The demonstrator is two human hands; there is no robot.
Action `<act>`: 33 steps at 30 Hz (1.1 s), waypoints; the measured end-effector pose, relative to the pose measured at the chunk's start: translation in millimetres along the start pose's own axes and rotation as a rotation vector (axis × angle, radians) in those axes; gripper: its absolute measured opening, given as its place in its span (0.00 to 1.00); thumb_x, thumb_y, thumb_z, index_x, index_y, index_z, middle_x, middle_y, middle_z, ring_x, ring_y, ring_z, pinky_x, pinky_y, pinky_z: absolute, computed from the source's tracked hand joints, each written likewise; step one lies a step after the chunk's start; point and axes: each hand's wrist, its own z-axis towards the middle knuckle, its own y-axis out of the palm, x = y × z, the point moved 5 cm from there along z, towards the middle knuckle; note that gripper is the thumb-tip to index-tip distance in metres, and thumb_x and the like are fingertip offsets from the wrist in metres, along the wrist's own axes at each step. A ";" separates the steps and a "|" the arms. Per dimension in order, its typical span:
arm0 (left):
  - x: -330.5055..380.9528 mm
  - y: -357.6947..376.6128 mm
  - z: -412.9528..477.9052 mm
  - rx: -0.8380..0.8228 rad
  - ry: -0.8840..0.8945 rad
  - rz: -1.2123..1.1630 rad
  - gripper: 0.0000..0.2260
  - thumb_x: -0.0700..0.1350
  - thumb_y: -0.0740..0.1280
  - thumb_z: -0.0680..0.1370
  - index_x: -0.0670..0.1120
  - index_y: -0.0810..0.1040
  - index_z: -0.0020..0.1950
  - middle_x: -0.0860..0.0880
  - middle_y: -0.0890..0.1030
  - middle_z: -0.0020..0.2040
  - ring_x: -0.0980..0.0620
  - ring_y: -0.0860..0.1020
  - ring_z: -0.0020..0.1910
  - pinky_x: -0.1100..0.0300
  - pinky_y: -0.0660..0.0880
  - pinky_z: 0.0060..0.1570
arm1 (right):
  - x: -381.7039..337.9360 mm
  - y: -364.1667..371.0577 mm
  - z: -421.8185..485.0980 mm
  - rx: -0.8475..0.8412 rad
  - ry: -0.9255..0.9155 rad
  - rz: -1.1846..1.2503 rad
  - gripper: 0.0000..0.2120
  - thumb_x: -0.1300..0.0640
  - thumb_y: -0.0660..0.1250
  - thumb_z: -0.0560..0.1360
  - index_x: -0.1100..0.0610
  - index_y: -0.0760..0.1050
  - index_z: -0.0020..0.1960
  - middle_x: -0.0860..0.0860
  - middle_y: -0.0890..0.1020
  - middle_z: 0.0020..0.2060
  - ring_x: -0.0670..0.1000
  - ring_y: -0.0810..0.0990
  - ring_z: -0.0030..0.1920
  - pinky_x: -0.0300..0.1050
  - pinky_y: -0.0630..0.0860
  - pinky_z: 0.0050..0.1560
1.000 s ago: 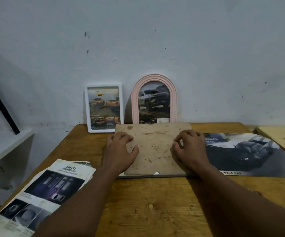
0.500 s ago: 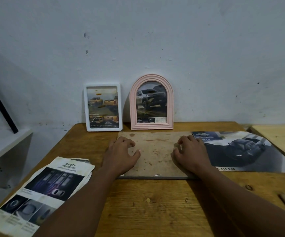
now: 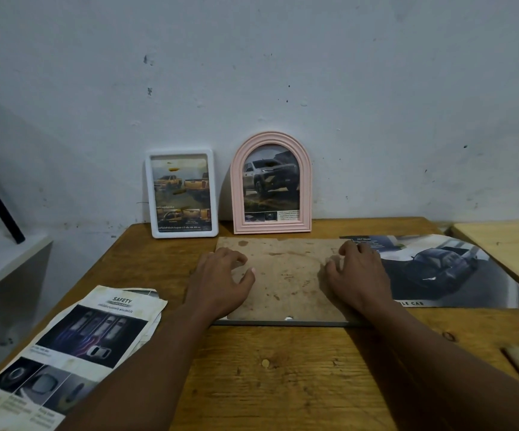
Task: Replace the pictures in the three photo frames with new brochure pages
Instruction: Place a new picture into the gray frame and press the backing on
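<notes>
while both hands' fingers (image 3: 239, 259) press face-down frame (image 3: 286, 275) flat, grasping nothing | white frame (image 3: 182, 193); pink frame (image 3: 271, 183): truck pages

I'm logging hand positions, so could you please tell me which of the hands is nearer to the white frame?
Left. The left hand lies just below-right of the white frame; the right hand lies farther right.

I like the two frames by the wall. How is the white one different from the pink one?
The white frame is a rectangle with rounded corners; the pink frame has an arched top. The white frame holds a picture of yellow pickup trucks; the pink frame shows one silver-grey truck. The white frame looks a bit shorter than the pink one. Both stand upright against the wall, side by side, at the back of the wooden table.
</notes>
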 end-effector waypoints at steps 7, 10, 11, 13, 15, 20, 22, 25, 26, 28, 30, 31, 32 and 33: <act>7.5 -2.0 -2.4 -0.027 0.006 0.005 0.24 0.66 0.63 0.78 0.58 0.75 0.70 0.56 0.80 0.64 0.52 0.74 0.65 0.48 0.75 0.63 | 7.1 -0.2 1.7 0.001 -0.038 0.007 0.13 0.46 0.64 0.77 0.54 0.75 0.56 0.52 0.76 0.56 0.51 0.73 0.56 0.48 0.75 0.52; 12.7 -2.2 -3.0 -0.049 0.006 0.021 0.23 0.65 0.64 0.79 0.54 0.76 0.70 0.54 0.80 0.63 0.53 0.76 0.63 0.49 0.75 0.64 | 7.2 -3.3 4.8 -0.025 -0.067 -0.036 0.12 0.46 0.64 0.78 0.53 0.75 0.54 0.51 0.77 0.52 0.50 0.76 0.50 0.48 0.77 0.49; 15.2 -1.2 -3.4 -0.058 0.017 0.031 0.23 0.64 0.64 0.79 0.53 0.77 0.68 0.53 0.80 0.61 0.54 0.76 0.60 0.49 0.76 0.63 | 7.7 -3.6 6.3 -0.032 -0.077 -0.054 0.12 0.45 0.64 0.78 0.53 0.75 0.54 0.51 0.78 0.52 0.50 0.76 0.49 0.48 0.78 0.49; 20.1 0.9 -2.0 -0.071 0.021 0.038 0.22 0.64 0.63 0.79 0.51 0.79 0.65 0.53 0.79 0.58 0.55 0.76 0.55 0.50 0.78 0.59 | 9.0 -3.2 9.8 -0.051 -0.099 -0.094 0.14 0.44 0.63 0.78 0.53 0.75 0.56 0.51 0.78 0.53 0.50 0.77 0.51 0.49 0.79 0.50; 22.0 -0.6 4.4 -0.085 -0.015 -0.004 0.23 0.65 0.63 0.79 0.51 0.78 0.66 0.53 0.79 0.60 0.54 0.77 0.55 0.50 0.79 0.56 | 9.3 -2.1 14.1 -0.069 -0.118 -0.123 0.18 0.43 0.63 0.78 0.54 0.74 0.61 0.52 0.76 0.58 0.50 0.75 0.56 0.50 0.78 0.54; 18.9 -1.3 32.5 -0.114 -0.010 0.013 0.26 0.63 0.64 0.80 0.53 0.70 0.75 0.49 0.75 0.70 0.50 0.74 0.66 0.47 0.74 0.65 | 4.5 5.8 21.5 -0.176 -0.165 -0.163 0.32 0.40 0.56 0.77 0.51 0.56 0.78 0.54 0.62 0.76 0.56 0.61 0.75 0.62 0.64 0.72; 15.6 10.6 39.0 -0.196 0.007 0.068 0.30 0.64 0.62 0.80 0.53 0.64 0.79 0.49 0.67 0.78 0.47 0.63 0.77 0.46 0.64 0.74 | 5.5 12.9 23.6 -0.239 -0.174 -0.145 0.33 0.41 0.52 0.78 0.50 0.52 0.79 0.53 0.58 0.79 0.55 0.54 0.79 0.63 0.57 0.75; 10.2 25.4 43.1 -0.250 -0.013 0.060 0.32 0.64 0.62 0.81 0.52 0.61 0.81 0.50 0.62 0.81 0.48 0.57 0.81 0.47 0.57 0.78 | 11.1 16.4 30.2 -0.242 -0.144 -0.089 0.31 0.43 0.56 0.80 0.51 0.53 0.80 0.54 0.60 0.79 0.55 0.57 0.78 0.60 0.59 0.75; 8.0 25.9 45.5 -0.228 -0.020 0.047 0.32 0.64 0.62 0.80 0.52 0.62 0.81 0.50 0.64 0.80 0.48 0.60 0.79 0.47 0.60 0.77 | 12.7 16.9 32.5 -0.227 -0.137 -0.078 0.32 0.42 0.57 0.80 0.51 0.54 0.80 0.54 0.62 0.78 0.56 0.60 0.77 0.59 0.61 0.74; 4.9 22.7 48.0 -0.186 -0.026 0.022 0.31 0.64 0.64 0.79 0.53 0.65 0.79 0.50 0.70 0.76 0.49 0.68 0.74 0.48 0.68 0.72 | 13.9 17.5 34.7 -0.209 -0.135 -0.074 0.32 0.41 0.58 0.79 0.51 0.56 0.79 0.54 0.65 0.76 0.56 0.65 0.75 0.58 0.65 0.72; 3.6 20.4 48.3 -0.151 -0.011 0.020 0.29 0.63 0.65 0.79 0.52 0.68 0.76 0.50 0.75 0.71 0.50 0.73 0.68 0.50 0.72 0.67 | 13.7 17.4 36.0 -0.210 -0.140 -0.080 0.31 0.40 0.59 0.78 0.51 0.59 0.78 0.54 0.68 0.74 0.55 0.68 0.72 0.57 0.68 0.70; 3.7 20.5 47.8 -0.147 0.000 0.039 0.28 0.63 0.65 0.79 0.52 0.69 0.75 0.50 0.76 0.69 0.50 0.74 0.66 0.51 0.73 0.65 | 13.2 17.4 35.4 -0.216 -0.143 -0.089 0.31 0.40 0.58 0.78 0.51 0.59 0.77 0.54 0.69 0.74 0.55 0.69 0.72 0.57 0.69 0.69; 4.5 20.7 47.2 -0.149 0.013 0.068 0.28 0.64 0.64 0.79 0.52 0.70 0.75 0.50 0.77 0.69 0.50 0.74 0.66 0.51 0.73 0.64 | 13.0 17.4 34.5 -0.219 -0.148 -0.098 0.30 0.40 0.58 0.78 0.51 0.60 0.76 0.54 0.70 0.73 0.55 0.69 0.71 0.57 0.70 0.69; 5.7 21.3 47.3 -0.156 0.024 0.103 0.28 0.65 0.63 0.79 0.52 0.69 0.75 0.50 0.77 0.69 0.50 0.74 0.66 0.50 0.73 0.65 | 12.2 17.3 33.5 -0.216 -0.157 -0.109 0.29 0.40 0.58 0.78 0.51 0.62 0.76 0.54 0.71 0.72 0.54 0.70 0.71 0.56 0.70 0.68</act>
